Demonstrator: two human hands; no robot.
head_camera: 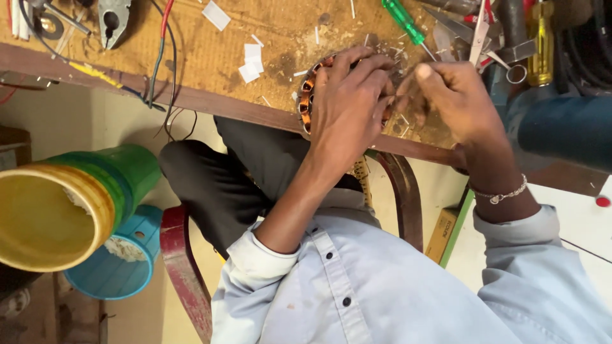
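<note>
Closest up is the pale blue shirt (382,286), sleeves pushed back. Past it, at the near edge of the wooden bench (210,57), the left hand (347,108) lies over a round motor stator (310,95) with copper windings, fingers curled and pressed together across its top. Just right of the stator, the right hand (456,95) has its fingertips bunched in a pinch, though what they're pinching I can't tell. Beyond the stator lies a green-handled screwdriver (403,19), with scissors (475,32) further right.
</note>
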